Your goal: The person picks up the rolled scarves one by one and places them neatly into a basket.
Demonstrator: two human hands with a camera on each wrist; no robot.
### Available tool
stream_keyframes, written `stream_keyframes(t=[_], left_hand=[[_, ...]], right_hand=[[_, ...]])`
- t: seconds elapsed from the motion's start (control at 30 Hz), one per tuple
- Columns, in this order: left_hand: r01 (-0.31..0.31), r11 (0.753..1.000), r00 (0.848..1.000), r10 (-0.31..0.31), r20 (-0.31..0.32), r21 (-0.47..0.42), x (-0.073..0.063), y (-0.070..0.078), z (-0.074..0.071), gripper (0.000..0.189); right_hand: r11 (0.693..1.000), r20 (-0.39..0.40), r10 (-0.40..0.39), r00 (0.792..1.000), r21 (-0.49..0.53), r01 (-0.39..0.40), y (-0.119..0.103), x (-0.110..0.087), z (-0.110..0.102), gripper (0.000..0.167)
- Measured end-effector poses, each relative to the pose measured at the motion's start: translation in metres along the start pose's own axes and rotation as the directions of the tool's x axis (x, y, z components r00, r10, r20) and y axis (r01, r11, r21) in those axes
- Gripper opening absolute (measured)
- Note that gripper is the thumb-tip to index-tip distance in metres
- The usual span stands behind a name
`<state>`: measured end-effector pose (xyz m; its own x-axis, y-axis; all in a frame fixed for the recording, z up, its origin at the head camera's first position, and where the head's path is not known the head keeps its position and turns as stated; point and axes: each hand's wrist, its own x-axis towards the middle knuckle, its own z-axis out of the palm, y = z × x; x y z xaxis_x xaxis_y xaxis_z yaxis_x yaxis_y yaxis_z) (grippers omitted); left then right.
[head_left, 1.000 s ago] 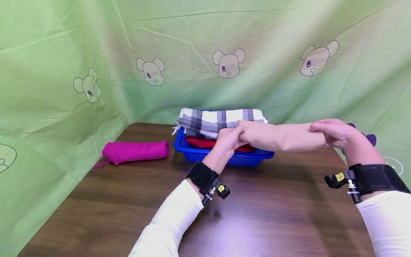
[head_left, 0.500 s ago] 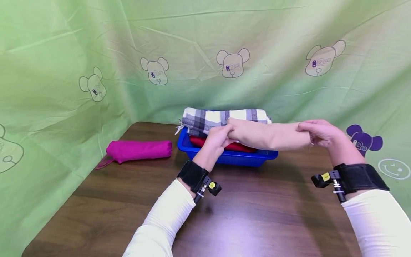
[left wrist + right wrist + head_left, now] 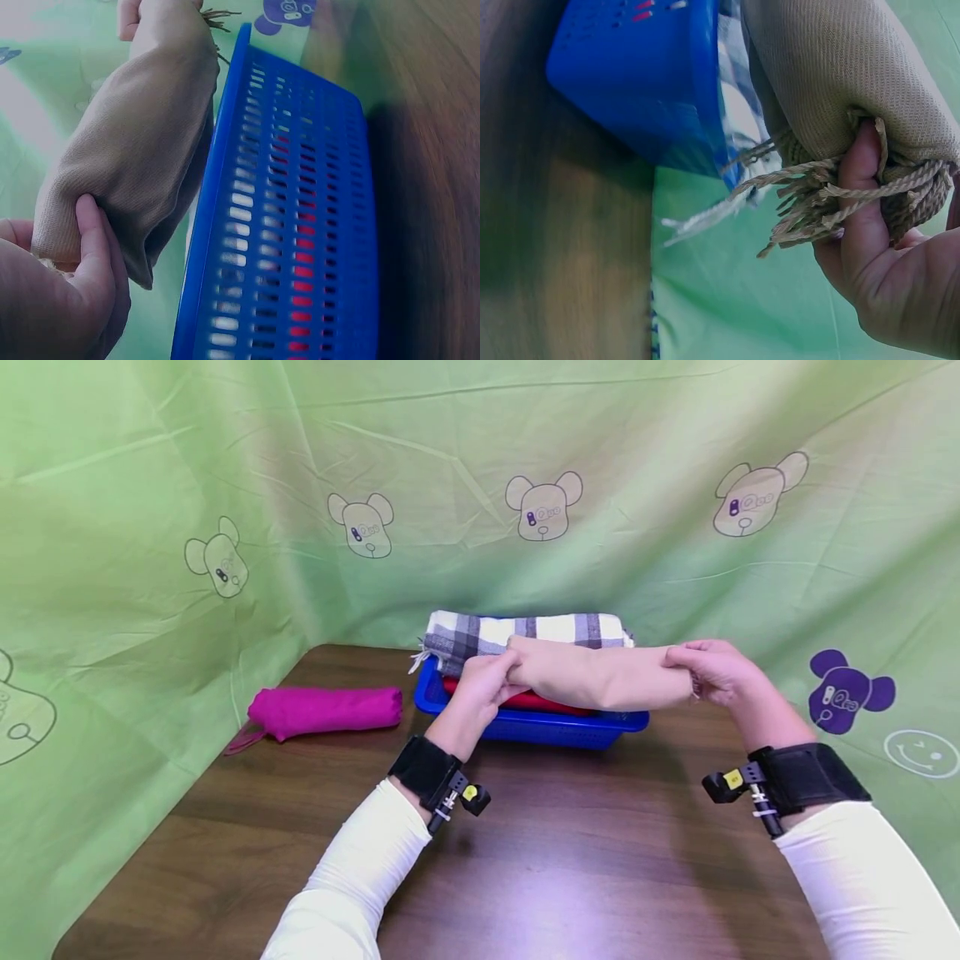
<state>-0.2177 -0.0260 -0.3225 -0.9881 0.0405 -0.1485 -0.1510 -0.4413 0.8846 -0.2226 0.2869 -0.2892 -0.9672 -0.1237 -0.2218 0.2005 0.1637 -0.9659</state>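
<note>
A rolled beige scarf (image 3: 600,677) with twisted fringe is held level in the air, over the front of the blue basket (image 3: 555,731). My left hand (image 3: 483,685) pinches its left end, and my right hand (image 3: 716,670) grips the fringed right end. In the right wrist view the fringe (image 3: 810,195) hangs out around the fingers. Inside the basket lie a checked black-and-white scarf (image 3: 555,628) at the back and a red cloth (image 3: 543,701) in front of it, partly hidden by the beige scarf and left hand.
A magenta rolled bundle (image 3: 326,710), perhaps a folded umbrella, lies left of the basket with its strap (image 3: 243,740) toward the table edge. The brown wooden table (image 3: 570,860) is enclosed by a green printed curtain (image 3: 450,552) at the back and sides.
Both hands have carried the beige scarf leftward, from right of the basket to over its front. The camera view also shifted slightly at first. Basket and magenta bundle stay put.
</note>
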Motion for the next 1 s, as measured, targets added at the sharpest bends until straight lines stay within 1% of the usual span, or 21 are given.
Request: stream_keyframes(t=[0.2, 0.4, 0.6, 0.83, 1.0], left_hand=[[-0.02, 1.0, 0.999, 0.021, -0.027, 0.014, 0.001, 0.006, -0.013, 0.007], [-0.014, 0.999, 0.999, 0.016, -0.047, 0.042, 0.003, 0.013, -0.021, 0.005], [-0.016, 0.998, 0.996, 0.021, -0.081, 0.058, 0.003, 0.017, -0.029, 0.011], [-0.053, 0.996, 0.995, 0.058, -0.079, 0.066, 0.004, 0.019, -0.042, 0.005], [-0.046, 0.995, 0.993, 0.054, -0.103, 0.084, 0.005, 0.022, -0.049, 0.004]], right_hand=[[1.0, -0.003, -0.015, 1.0, 0.0, 0.015, 0.003, 0.007, 0.016, 0.027], [0.999, -0.01, -0.038, 0.999, 0.009, 0.038, 0.001, 0.01, 0.027, 0.026], [0.998, -0.016, -0.054, 0.998, 0.008, 0.055, 0.0, 0.014, 0.038, 0.023], [0.998, -0.014, -0.061, 0.998, -0.015, 0.061, -0.001, 0.021, 0.048, 0.021], [0.997, -0.009, -0.075, 0.997, -0.019, 0.075, -0.005, 0.025, 0.056, 0.019]])
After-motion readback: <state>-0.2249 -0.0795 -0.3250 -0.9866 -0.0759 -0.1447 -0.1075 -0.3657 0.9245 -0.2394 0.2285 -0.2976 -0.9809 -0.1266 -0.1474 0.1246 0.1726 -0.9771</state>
